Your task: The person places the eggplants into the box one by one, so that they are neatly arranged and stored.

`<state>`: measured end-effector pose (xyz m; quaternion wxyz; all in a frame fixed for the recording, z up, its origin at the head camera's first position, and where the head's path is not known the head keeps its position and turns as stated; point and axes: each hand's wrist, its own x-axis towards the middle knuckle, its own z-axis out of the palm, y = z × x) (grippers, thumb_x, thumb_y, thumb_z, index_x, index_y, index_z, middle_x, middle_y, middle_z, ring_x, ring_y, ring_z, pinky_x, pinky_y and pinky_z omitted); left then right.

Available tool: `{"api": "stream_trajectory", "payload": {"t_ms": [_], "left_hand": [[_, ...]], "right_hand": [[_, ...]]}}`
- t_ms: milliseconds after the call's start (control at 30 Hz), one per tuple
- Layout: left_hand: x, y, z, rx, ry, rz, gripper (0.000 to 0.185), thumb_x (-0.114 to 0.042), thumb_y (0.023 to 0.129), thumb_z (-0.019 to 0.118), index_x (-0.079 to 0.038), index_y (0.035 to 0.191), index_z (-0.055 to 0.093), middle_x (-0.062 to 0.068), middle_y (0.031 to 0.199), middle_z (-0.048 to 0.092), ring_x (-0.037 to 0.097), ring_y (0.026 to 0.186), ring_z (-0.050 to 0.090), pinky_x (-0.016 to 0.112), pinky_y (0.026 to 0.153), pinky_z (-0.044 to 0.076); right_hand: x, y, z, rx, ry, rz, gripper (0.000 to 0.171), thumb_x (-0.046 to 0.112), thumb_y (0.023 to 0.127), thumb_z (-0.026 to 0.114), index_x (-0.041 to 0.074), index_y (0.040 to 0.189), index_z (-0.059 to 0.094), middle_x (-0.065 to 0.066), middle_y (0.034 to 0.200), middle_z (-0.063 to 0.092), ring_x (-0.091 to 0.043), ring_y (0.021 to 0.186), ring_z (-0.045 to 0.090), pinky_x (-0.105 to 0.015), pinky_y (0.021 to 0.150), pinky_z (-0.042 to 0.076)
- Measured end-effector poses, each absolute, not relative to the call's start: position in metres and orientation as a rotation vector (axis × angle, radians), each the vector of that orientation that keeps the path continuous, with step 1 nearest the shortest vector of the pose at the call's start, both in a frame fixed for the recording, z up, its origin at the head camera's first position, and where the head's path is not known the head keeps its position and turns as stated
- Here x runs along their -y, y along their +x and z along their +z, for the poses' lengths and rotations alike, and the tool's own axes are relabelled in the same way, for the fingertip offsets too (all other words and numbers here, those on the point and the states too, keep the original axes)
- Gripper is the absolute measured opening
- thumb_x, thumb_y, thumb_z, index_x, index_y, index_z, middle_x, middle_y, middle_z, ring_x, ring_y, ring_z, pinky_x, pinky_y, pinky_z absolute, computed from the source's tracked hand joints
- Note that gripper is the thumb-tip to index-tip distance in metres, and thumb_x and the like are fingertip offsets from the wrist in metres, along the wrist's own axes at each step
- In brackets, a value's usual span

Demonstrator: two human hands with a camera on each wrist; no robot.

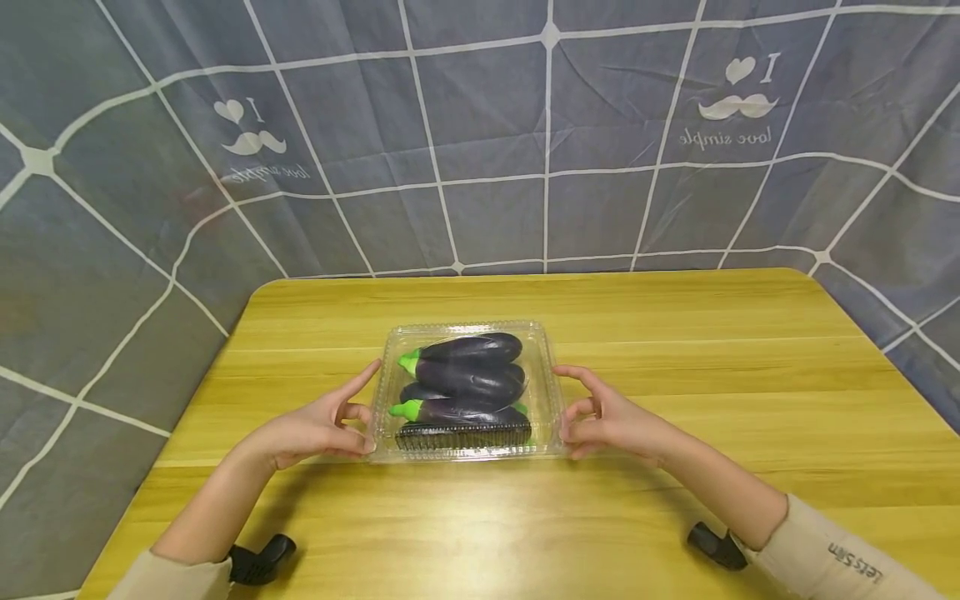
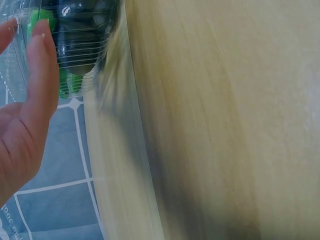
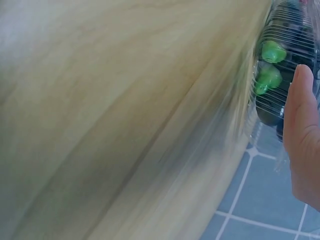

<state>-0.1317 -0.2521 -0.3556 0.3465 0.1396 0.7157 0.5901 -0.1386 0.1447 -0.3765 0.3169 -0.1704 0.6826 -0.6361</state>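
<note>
A clear plastic clamshell box [image 1: 467, 447] with its lid down lies between my two hands in the head view. Several dark purple eggplants [image 1: 472, 379] with green stems fill it. My left hand [image 1: 322, 425] grips the box's left side, thumb at the near corner and index finger along the edge. On the opposite side my right hand [image 1: 611, 421] holds the rim with thumb and fingers. In the left wrist view the left fingers [image 2: 42, 70] lie against the ribbed wall; the right wrist view shows the right fingers [image 3: 301, 95] doing likewise. The box hides some fingertips.
The box is over a yellow wood-grain table [image 1: 712, 375]. Behind and beside the table hangs a grey curtain [image 1: 487, 142] with white lines and printed lettering. Black wrist devices [image 1: 262, 560] sit at both sleeve cuffs.
</note>
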Motion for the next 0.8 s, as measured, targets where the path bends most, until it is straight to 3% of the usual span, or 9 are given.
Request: {"api": "stream_trajectory", "payload": {"t_ms": [200,433,800], "left_hand": [[0.2513,-0.1305,-0.3565,-1.787,0.352,1.540,0.109,0.000,0.083,0.065,-0.030,0.146,-0.020,0.004,0.082,0.053,0.016,0.076,0.061,0.032,0.071,0.054],[0.2501,-0.1298,-0.3577,-1.746,0.345,1.552,0.109,0.000,0.085,0.062,-0.032,0.144,-0.025,0.005,0.081,0.059,0.025,0.081,0.065,0.034,0.073,0.055],[0.2508,-0.1289,-0.3607,-1.718,0.343,1.578,0.111,0.000,0.084,0.063,-0.032,0.144,-0.025,0.004,0.080,0.058,0.023,0.079,0.066,0.030,0.070,0.055]], "right_hand": [[-0.1438,-0.1385,-0.3763,-1.746,-0.423,-1.679,0.089,-0.002,0.083,0.061,0.013,0.147,0.002,-0.007,0.081,0.063,-0.027,0.079,0.064,-0.038,0.072,0.055],[-0.1428,-0.1379,-0.3751,-1.685,-0.398,-1.694,0.092,-0.005,0.083,0.061,0.017,0.148,-0.002,-0.009,0.082,0.065,-0.027,0.077,0.066,-0.034,0.070,0.056],[-0.1414,-0.1371,-0.3728,-1.614,-0.357,-1.727,0.095,-0.008,0.083,0.060,0.018,0.148,-0.004,-0.009,0.082,0.067,-0.023,0.075,0.067,-0.030,0.069,0.056]]}}
